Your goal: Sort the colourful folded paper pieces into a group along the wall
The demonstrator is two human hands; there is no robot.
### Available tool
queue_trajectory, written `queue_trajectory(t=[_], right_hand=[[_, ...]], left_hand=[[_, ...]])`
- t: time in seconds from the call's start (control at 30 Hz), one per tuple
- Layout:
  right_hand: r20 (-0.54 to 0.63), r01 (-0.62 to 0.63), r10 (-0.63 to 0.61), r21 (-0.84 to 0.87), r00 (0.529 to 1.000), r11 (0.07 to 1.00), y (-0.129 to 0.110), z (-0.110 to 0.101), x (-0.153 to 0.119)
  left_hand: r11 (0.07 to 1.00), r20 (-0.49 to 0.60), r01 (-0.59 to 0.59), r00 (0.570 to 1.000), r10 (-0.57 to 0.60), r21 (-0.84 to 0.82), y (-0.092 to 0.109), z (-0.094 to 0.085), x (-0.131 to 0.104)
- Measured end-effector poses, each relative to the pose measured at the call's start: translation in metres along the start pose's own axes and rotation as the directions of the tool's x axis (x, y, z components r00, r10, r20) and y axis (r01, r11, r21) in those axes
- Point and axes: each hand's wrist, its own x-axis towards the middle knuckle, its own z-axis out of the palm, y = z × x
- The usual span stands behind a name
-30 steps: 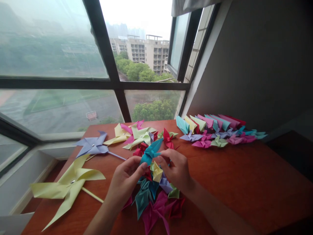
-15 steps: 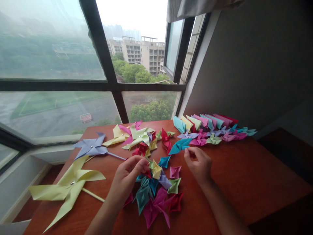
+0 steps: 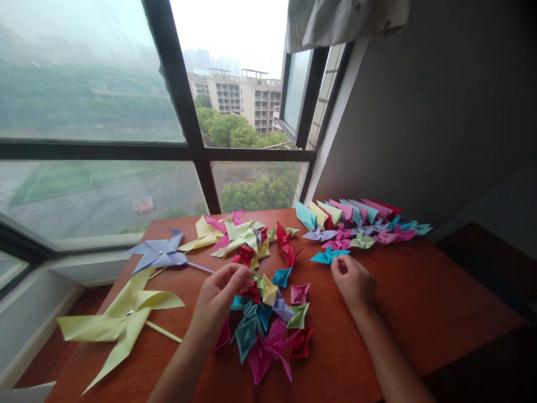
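My right hand [image 3: 354, 282] pinches the near right tip of a blue origami figure [image 3: 328, 255] with pointed ends, just in front of the rows of folded paper. My left hand [image 3: 229, 285] is closed, thumb against fingertips, over the left side of a colourful origami pile; whatever lies between those fingertips is hidden. Close by it are a yellow paper piece [image 3: 269, 291], a purple one [image 3: 282, 307] and a small blue one [image 3: 281, 277]. Nearer me lie a teal piece [image 3: 248, 331], a large magenta one [image 3: 268, 352] and a red one [image 3: 301, 342].
Paper pinwheels lie at left, a yellow one [image 3: 128, 316] and a lavender one [image 3: 161, 252], with more behind [image 3: 241, 236]. Folded paper figures [image 3: 363, 240] stand in rows at back right on the brown table [image 3: 419, 302]. A window [image 3: 92, 148] borders the far side.
My right hand has moved right with the blue origami figure, which now sits lower and nearer the rows. The left hand stays closed over the pile. The view has shifted slightly.
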Motion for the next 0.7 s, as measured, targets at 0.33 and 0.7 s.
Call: queue_trajectory(t=[0.33,0.7], right_hand=[[0.000,-0.027,0.027,-0.037,1.000,0.999,0.0009,0.0017,0.0014],[-0.005,-0.025,0.024,-0.031,1.000,0.999,0.0010,0.0008,0.0004]], left_hand=[[1.000,-0.014,0.002,1.000,-0.002,-0.031,0.0021,-0.0013,-0.0004],[1.000,-0.005,0.003,1.000,-0.003,-0.015,0.0013,-0.0008,0.0002]])
